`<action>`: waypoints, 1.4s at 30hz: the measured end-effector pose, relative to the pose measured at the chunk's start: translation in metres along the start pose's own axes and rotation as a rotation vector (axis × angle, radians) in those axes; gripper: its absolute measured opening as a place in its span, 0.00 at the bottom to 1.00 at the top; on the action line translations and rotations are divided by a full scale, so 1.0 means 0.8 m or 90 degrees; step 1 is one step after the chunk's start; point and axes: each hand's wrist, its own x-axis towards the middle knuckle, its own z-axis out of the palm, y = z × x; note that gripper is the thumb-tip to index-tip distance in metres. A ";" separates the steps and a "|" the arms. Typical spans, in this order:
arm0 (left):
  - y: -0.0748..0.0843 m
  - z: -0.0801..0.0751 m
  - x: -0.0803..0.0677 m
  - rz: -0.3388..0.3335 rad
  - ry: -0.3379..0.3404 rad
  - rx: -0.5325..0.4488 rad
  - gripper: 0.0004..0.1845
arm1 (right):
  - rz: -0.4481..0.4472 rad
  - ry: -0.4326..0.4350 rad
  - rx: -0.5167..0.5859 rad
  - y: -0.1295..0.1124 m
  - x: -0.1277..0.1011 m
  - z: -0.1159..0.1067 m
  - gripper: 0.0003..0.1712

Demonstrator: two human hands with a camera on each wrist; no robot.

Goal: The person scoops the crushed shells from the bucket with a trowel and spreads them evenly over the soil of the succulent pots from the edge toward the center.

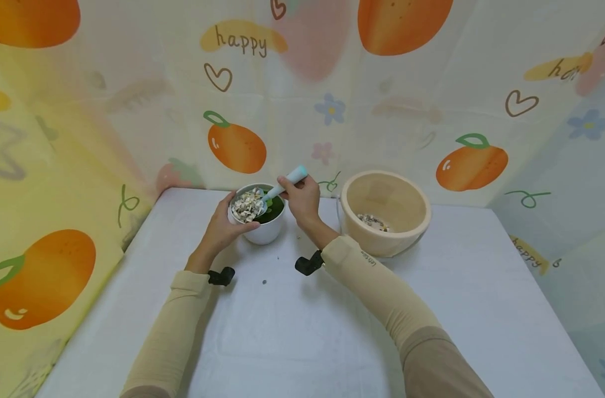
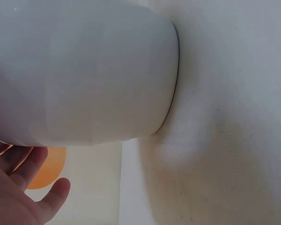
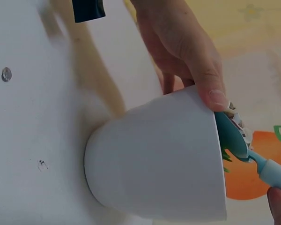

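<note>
White pot [image 1: 264, 234] stands on the bench [image 1: 282, 337] between eleven and twelve o'clock; my left grip [image 1: 225, 225] curls around it, probably for steadiness; my right grip [image 1: 304, 200] pinches the blue scoop [image 1: 296, 176], bearing stone chips [image 1: 246, 204] at the pot's mouth; beige bucket [image 1: 404, 239] stands at one o'clock.

My pot [image 1: 264, 234] is plain white, with green leaves [image 1: 277, 209] inside; my scoop [image 3: 234, 138] is teal, its handle [image 1: 293, 177] pale blue, its chips [image 1: 246, 204] mottled white and grey. At three o'clock of the pot, the bucket [image 1: 382, 243] is tan. My sleeves [image 1: 382, 293] are beige, the bench [image 1: 282, 337] white.
</note>
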 end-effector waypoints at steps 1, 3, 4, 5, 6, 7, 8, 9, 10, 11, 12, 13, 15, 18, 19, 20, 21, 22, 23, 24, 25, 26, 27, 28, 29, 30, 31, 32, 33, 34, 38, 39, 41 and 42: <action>0.000 0.001 -0.001 0.001 0.004 -0.001 0.60 | -0.005 0.001 -0.004 0.001 -0.001 0.001 0.13; 0.001 0.002 -0.003 0.001 0.012 -0.001 0.60 | -0.014 0.004 -0.011 0.002 -0.001 0.002 0.13; 0.001 0.003 -0.004 0.000 0.015 -0.001 0.60 | -0.016 0.006 -0.015 0.003 -0.001 0.003 0.13; 0.002 0.004 -0.005 -0.001 0.017 0.002 0.60 | -0.019 0.008 -0.017 0.003 -0.001 0.003 0.13; 0.002 0.004 -0.005 -0.002 0.018 0.005 0.60 | -0.020 0.010 -0.017 0.003 -0.001 0.003 0.13; 0.002 0.005 -0.005 -0.003 0.019 0.008 0.60 | -0.021 0.014 -0.020 0.003 -0.002 0.004 0.13; 0.003 0.005 -0.005 -0.004 0.018 0.012 0.60 | -0.021 0.018 -0.022 0.003 -0.002 0.004 0.13; 0.003 0.006 -0.005 -0.005 0.018 0.015 0.60 | -0.022 0.021 -0.024 0.003 -0.002 0.003 0.13; 0.003 0.006 -0.005 -0.005 0.017 0.019 0.60 | -0.022 0.024 -0.024 0.002 -0.002 0.003 0.13; 0.003 0.006 -0.005 -0.005 0.015 0.022 0.60 | -0.024 0.027 -0.024 0.002 -0.003 0.003 0.13; 0.004 0.006 -0.005 -0.004 0.014 0.024 0.60 | -0.025 0.029 -0.024 0.001 -0.003 0.003 0.13; 0.004 0.006 -0.005 -0.003 0.014 0.026 0.60 | -0.026 0.031 -0.025 0.000 -0.003 0.003 0.13; 0.004 0.007 -0.004 -0.003 0.014 0.029 0.60 | -0.030 0.034 -0.026 -0.001 -0.003 0.003 0.12; 0.004 0.005 -0.004 0.003 0.011 0.030 0.60 | -0.029 0.034 -0.018 -0.002 -0.002 0.003 0.12; 0.003 0.005 -0.003 0.006 0.009 0.033 0.60 | -0.028 0.034 -0.016 -0.002 -0.002 0.003 0.12; 0.002 0.004 -0.003 0.009 0.008 0.035 0.59 | -0.027 0.034 -0.011 -0.002 -0.001 0.003 0.12; 0.002 0.002 -0.002 0.014 0.005 0.036 0.59 | -0.026 0.033 -0.008 -0.002 0.000 0.002 0.12; 0.001 0.000 -0.002 0.020 0.003 0.037 0.59 | -0.025 0.031 -0.004 -0.002 0.001 0.002 0.12; 0.001 -0.001 -0.001 0.026 -0.001 0.038 0.58 | -0.025 0.029 -0.001 -0.002 0.001 0.002 0.11; 0.001 -0.003 -0.001 0.031 -0.005 0.038 0.58 | -0.025 0.027 0.000 -0.002 0.002 0.001 0.11; 0.001 -0.005 0.000 0.034 -0.010 0.037 0.58 | -0.025 0.023 0.000 -0.003 0.003 0.001 0.11; 0.002 -0.006 0.000 0.036 -0.016 0.034 0.58 | -0.024 0.020 -0.001 -0.003 0.003 0.000 0.12; 0.002 -0.007 0.001 0.038 -0.023 0.034 0.58 | -0.023 0.015 -0.003 -0.003 0.004 0.000 0.12; 0.002 -0.009 0.003 0.037 -0.032 0.033 0.59 | -0.022 0.010 -0.003 -0.003 0.005 -0.001 0.12; 0.003 -0.010 0.004 0.035 -0.041 0.033 0.59 | -0.020 0.006 -0.004 -0.003 0.006 -0.002 0.12; 0.002 -0.010 0.005 0.030 -0.050 0.033 0.60 | -0.018 0.003 -0.004 -0.003 0.006 -0.002 0.13; 0.002 -0.011 0.007 0.024 -0.058 0.034 0.61 | -0.015 0.000 -0.004 -0.004 0.007 -0.003 0.13; 0.002 -0.012 0.008 0.018 -0.066 0.035 0.62 | -0.011 -0.002 -0.004 -0.004 0.009 -0.004 0.13; 0.001 -0.012 0.009 0.013 -0.071 0.035 0.63 | -0.008 -0.004 -0.001 -0.004 0.010 -0.005 0.13; 0.000 -0.012 0.010 0.008 -0.075 0.033 0.63 | -0.004 -0.005 0.002 -0.005 0.011 -0.006 0.13; -0.002 -0.013 0.013 -0.002 -0.077 0.024 0.63 | 0.009 -0.004 0.026 -0.007 0.014 -0.008 0.13; -0.003 -0.013 0.013 -0.004 -0.077 0.021 0.63 | 0.011 -0.004 0.029 -0.008 0.015 -0.008 0.13; -0.003 -0.013 0.013 -0.004 -0.076 0.017 0.63 | 0.017 -0.004 0.037 -0.008 0.015 -0.008 0.14; -0.003 -0.013 0.012 -0.004 -0.076 0.015 0.63 | 0.021 -0.004 0.039 -0.008 0.015 -0.008 0.14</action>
